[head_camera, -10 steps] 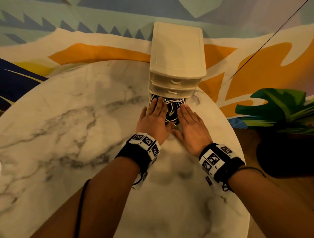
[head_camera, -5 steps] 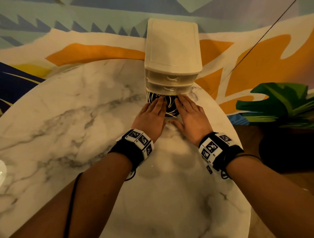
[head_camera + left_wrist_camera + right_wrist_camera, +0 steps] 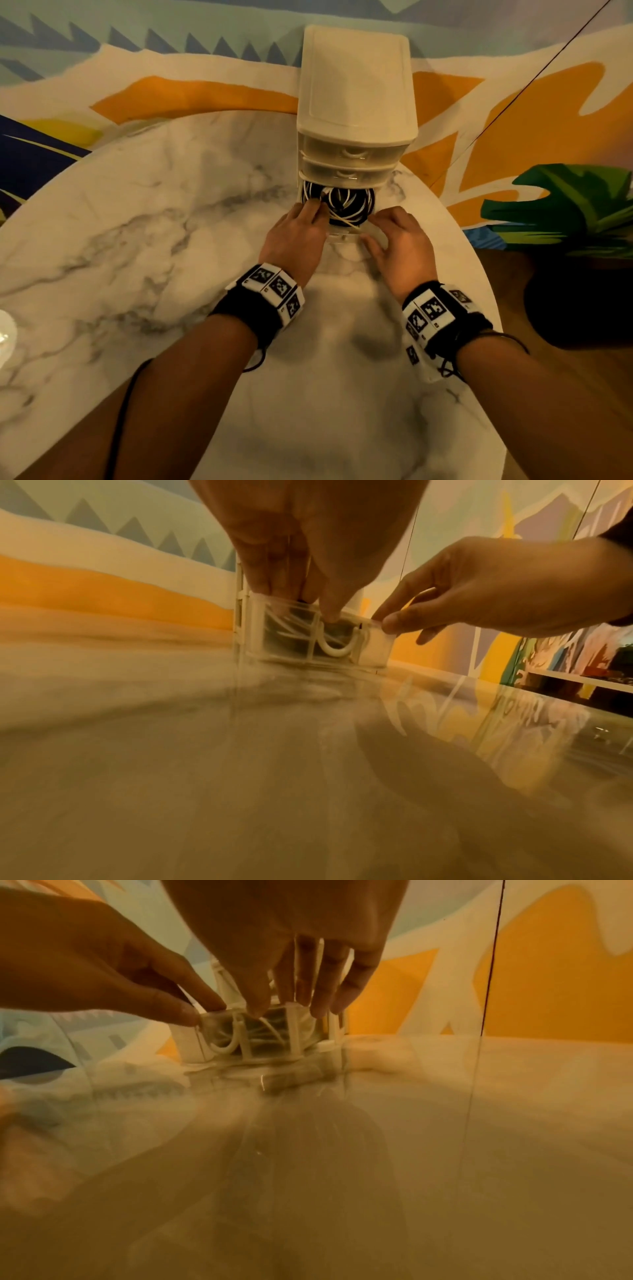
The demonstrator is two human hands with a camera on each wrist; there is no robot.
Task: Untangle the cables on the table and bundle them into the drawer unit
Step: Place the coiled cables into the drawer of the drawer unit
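Note:
The cream drawer unit (image 3: pixel 356 102) stands at the table's far edge, its clear bottom drawer (image 3: pixel 342 236) pulled out. Black and white cables (image 3: pixel 346 205) lie coiled inside it. My left hand (image 3: pixel 313 214) is at the drawer's front left corner, thumb and forefinger pinching the front wall (image 3: pixel 205 1020). At the front right corner my right hand (image 3: pixel 375 228) pinches the same wall between thumb and forefinger (image 3: pixel 387 619). The white U-shaped handle (image 3: pixel 337 647) shows between the two hands. The upper two drawers are closed.
The round marble table (image 3: pixel 171 274) ends just right of my right wrist. A dark pot with a green plant (image 3: pixel 565 212) stands beyond that edge. A white object (image 3: pixel 5 339) sits at the far left edge. The painted wall is behind the unit.
Both hands lay flat with straight fingers over the cables in the drawer. Now their fingers have curled and drawn back to pinch the drawer's front corners.

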